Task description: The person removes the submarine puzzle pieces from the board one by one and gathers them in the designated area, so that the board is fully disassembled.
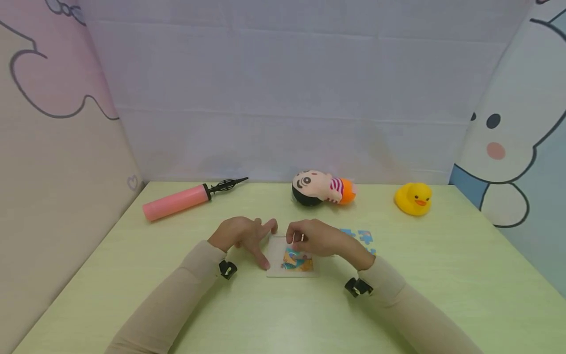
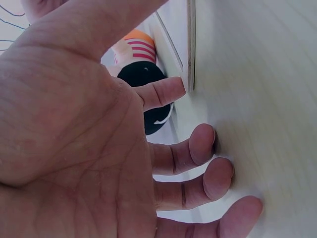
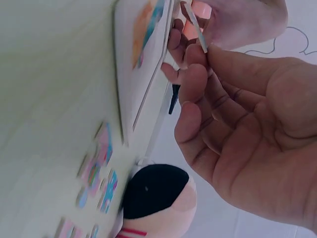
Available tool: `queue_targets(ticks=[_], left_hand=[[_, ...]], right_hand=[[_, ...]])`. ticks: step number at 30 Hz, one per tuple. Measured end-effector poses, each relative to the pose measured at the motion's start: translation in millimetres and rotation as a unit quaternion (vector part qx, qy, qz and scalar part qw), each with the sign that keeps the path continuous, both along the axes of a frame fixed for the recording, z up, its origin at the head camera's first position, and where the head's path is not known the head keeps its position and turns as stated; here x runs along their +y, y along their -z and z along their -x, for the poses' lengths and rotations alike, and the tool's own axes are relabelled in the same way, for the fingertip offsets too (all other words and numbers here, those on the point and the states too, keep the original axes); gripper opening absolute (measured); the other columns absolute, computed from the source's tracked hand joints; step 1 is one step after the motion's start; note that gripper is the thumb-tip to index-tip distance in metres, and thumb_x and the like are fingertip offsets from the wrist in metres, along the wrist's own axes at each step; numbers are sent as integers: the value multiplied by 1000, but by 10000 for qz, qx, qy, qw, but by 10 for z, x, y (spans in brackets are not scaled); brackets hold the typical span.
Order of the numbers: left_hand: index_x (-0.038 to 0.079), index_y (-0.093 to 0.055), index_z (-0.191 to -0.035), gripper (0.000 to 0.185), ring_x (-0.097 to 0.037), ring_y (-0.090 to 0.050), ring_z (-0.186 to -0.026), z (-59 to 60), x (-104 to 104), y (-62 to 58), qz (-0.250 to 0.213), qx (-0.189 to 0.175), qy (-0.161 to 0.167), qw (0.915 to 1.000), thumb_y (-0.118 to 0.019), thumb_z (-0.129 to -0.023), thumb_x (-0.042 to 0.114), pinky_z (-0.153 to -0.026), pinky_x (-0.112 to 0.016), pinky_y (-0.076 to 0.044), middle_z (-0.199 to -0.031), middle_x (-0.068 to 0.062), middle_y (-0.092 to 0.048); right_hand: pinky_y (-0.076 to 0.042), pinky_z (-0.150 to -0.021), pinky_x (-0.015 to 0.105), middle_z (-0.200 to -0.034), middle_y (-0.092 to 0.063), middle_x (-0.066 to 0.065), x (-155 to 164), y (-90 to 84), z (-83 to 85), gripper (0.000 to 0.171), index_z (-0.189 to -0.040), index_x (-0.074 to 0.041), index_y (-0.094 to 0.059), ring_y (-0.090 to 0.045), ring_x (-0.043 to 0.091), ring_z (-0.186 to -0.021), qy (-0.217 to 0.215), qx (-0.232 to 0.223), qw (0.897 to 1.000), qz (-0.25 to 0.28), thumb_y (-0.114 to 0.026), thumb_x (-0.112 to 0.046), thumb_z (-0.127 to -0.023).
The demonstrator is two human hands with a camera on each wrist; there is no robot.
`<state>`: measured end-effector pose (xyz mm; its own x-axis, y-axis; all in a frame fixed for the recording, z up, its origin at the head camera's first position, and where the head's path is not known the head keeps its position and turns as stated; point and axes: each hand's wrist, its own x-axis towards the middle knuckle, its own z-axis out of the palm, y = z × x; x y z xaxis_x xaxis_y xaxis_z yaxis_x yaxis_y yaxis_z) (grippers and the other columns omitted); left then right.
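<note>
Carefully, now: a thin piece above a partly filled tray

Your right grip (image 1: 316,238), near the middle of the frame, pinches a puzzle piece (image 3: 199,30) between thumb and index finger; the right wrist view shows it nearly edge-on, close to the top of that frame. With so little to hold, the piece could twist or slip if you squeeze unevenly, and could land askew on the fitted pieces (image 1: 298,264), which fill the lower right part of the tray (image 1: 275,260). Your right grip also blocks the head view of the tray's upper right corner, so a misaligned tab might go unnoticed; pressing on it could pop the neighbours up.

Your left grip (image 1: 249,237), just left of the tray, is spread, thumb against the left edge and index finger at the upper left corner. That looks like a light brace: push sideways and the tray could slide or turn on the tabletop (image 1: 283,314), jolting the fitted pieces apart.

Mind your right sleeve (image 1: 386,281) too. The loose pieces (image 1: 365,237), right of centre, lie near it, partly hidden behind your arm; a low, careless withdrawal could scatter them.
</note>
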<state>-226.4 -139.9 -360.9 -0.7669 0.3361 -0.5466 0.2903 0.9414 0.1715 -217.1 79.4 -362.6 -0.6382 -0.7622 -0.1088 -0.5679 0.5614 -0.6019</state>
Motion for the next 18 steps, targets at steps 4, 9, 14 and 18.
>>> queue_targets(ticks=[4,9,14,18], left_hand=[[32,-34,-132,84,-23,-56,-71,6,2,5,26,11,-1,10000,-85,-70,59,-59,-32,-45,-107,-9,-47],[33,-35,-132,84,-23,-55,-69,10,-1,9,79,8,-37,10000,-85,-70,60,-58,-31,-43,-107,-9,-48],[34,-35,-133,85,-24,-55,-70,7,1,20,64,-12,-68,10000,-86,-69,60,-60,-33,-44,-110,-9,-47],[34,-35,-133,86,-24,-54,-71,-2,1,19,49,-6,-85,10000,-86,-69,59,-61,-33,-44,-111,-8,-46]], right_hand=[[-48,-73,26,-86,-62,-4,134,-23,11,2,-97,-9,-66,-55,10,-77,58,161,9998,-143,-67,-8,-96],[-48,-65,25,-84,-62,-5,272,-27,12,5,-92,-9,-66,-55,10,-70,105,49,9998,-135,-67,-8,-96],[-46,-63,24,-79,-60,-5,391,-14,3,7,-91,-9,-66,-53,9,-67,3,48,10000,-52,-67,-4,-95],[-45,-63,24,-79,-60,-4,470,-19,-12,7,-90,-10,-65,-53,11,-69,9,-22,9999,-115,-67,-5,-95]])
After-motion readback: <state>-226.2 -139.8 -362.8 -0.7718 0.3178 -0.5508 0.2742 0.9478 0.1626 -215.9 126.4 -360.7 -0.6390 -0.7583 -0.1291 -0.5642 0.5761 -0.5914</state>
